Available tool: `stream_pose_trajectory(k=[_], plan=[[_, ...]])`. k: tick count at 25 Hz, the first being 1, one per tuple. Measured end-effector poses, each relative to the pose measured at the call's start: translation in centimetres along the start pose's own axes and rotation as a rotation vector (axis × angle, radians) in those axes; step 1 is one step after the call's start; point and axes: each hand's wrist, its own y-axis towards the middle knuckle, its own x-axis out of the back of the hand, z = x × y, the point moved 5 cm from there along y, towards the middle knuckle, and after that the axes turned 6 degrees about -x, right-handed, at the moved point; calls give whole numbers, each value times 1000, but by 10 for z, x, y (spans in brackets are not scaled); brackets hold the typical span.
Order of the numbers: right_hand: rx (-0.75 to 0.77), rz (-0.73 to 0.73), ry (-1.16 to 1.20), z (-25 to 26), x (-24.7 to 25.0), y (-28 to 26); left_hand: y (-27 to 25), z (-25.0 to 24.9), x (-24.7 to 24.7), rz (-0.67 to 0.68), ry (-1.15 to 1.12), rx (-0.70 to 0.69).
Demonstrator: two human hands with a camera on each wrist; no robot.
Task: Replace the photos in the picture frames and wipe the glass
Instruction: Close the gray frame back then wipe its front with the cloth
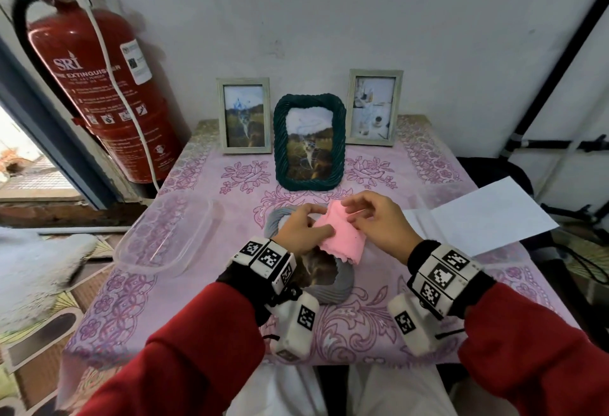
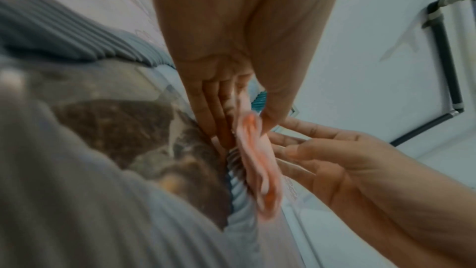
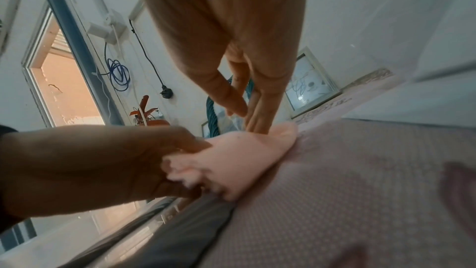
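A pink cloth [image 1: 341,237] is held between both hands just above a grey rope-wrapped frame [image 1: 344,282] that lies flat on the table with a brownish photo in it. My left hand [image 1: 309,224] pinches the cloth's left side between thumb and fingers; the left wrist view shows the cloth [image 2: 257,160] squeezed in that left hand [image 2: 231,99]. My right hand [image 1: 362,214] pinches the cloth's upper right corner. In the right wrist view the right hand [image 3: 255,105] reaches down onto the folded cloth [image 3: 244,156]. Most of the grey frame's glass is hidden by the hands.
A dark green rope frame [image 1: 309,142] stands behind the hands, with two pale wooden frames [image 1: 244,115] [image 1: 374,107] against the wall. A clear plastic container [image 1: 164,234] sits at left, white paper sheets [image 1: 484,217] at right. A red fire extinguisher [image 1: 99,86] hangs at far left.
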Motion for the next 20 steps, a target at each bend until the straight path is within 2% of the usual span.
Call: stream_pose_trajectory(k=[5, 7, 9, 10, 12, 15, 17, 20], plan=[[13, -44, -69, -5, 1, -5, -11, -4, 16, -118, -23, -192], [21, -67, -92, -5, -1, -5, -14, -1, 27, -119, 4, -194], [9, -86, -102, -5, -3, -3, -18, 4, 40, -149, -25, -135], [-9, -69, -119, -5, -6, -2, -20, 6, 48, -188, -46, -103], [-58, 55, -244, -5, -16, -5, -27, 6, 69, -291, -111, -87], [-90, 276, -592, -8, -36, -12, -45, -3, 106, -384, -153, -167], [-94, 324, -617, -5, -44, -16, -60, -6, 129, -415, -134, -205], [-112, 303, -557, -5, -45, -17, -77, -1, 166, -524, -147, -209]])
